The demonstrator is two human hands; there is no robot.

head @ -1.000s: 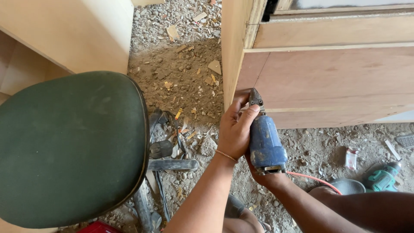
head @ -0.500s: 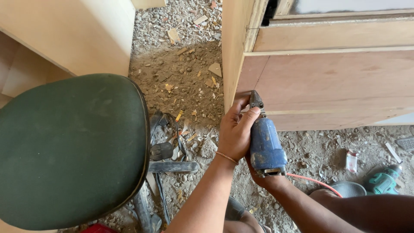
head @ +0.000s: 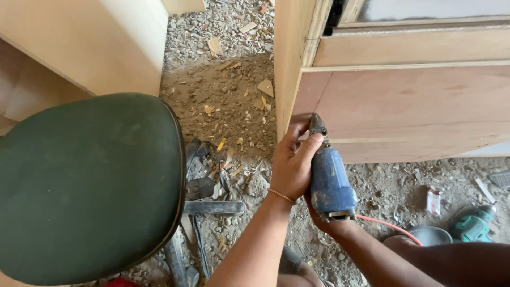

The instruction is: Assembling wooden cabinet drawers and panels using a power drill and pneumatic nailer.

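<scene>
A blue power tool (head: 330, 180) with a dark nose points up at the lower corner of a plywood cabinet (head: 409, 101). My left hand (head: 292, 162) wraps the front of the tool, thumb along its neck near the tip, fingers touching the cabinet's corner edge. My right hand (head: 325, 220) grips the rear of the tool from below and is mostly hidden under it. An orange hose (head: 390, 227) runs from the tool's back toward the right.
A round dark green chair seat (head: 85, 186) fills the left, its black base legs (head: 207, 204) on the gravel floor. A pale wooden cabinet (head: 90, 42) stands upper left. A teal drill (head: 473, 226) and grey disc (head: 425, 235) lie lower right among wood chips.
The view has shifted slightly; both hands and the tool stay pressed at the cabinet corner, the tool tip creeping a little upward along the edge.
</scene>
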